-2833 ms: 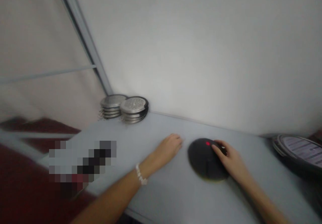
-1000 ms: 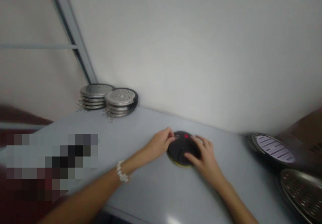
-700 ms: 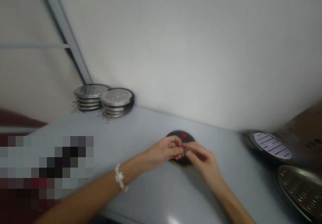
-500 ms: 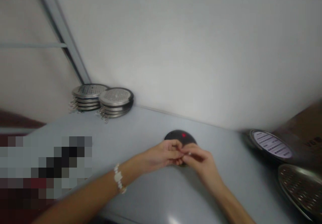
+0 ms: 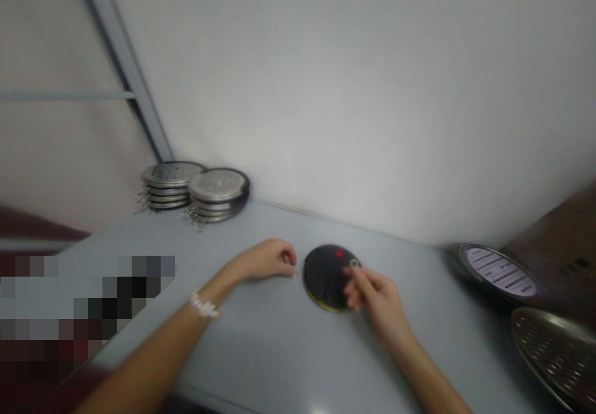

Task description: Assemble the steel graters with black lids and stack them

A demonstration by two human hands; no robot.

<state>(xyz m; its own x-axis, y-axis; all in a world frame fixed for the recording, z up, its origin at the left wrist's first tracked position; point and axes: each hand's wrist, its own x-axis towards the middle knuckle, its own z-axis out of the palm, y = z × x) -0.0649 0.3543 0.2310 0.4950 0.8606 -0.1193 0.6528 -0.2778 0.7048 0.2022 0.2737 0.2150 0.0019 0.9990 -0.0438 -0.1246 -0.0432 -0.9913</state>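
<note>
A round black disc [image 5: 326, 277] with a red mark and a yellowish lower rim lies on the grey table [image 5: 261, 352]. Over its right edge, my right hand [image 5: 375, 293] pinches a small metal ring [image 5: 354, 264] between thumb and fingers. To the left of the disc, apart from it, my left hand [image 5: 272, 259] is curled with its fingertips close together. A tiny shiny piece [image 5: 295, 274] shows at those fingertips, too small to make out. A white bracelet is on my left wrist.
Two stacks of round perforated metal discs [image 5: 170, 181] [image 5: 218, 193] with small chains stand at the back left by the wall. On the right are a dark disc with a printed label [image 5: 501, 271], a metal perforated plate [image 5: 554, 352] and a cardboard box [image 5: 568, 259].
My hands have parted: the left has moved left off the disc, the right slightly right. More of the black disc shows, and a ring is now visible at my right fingertips.
</note>
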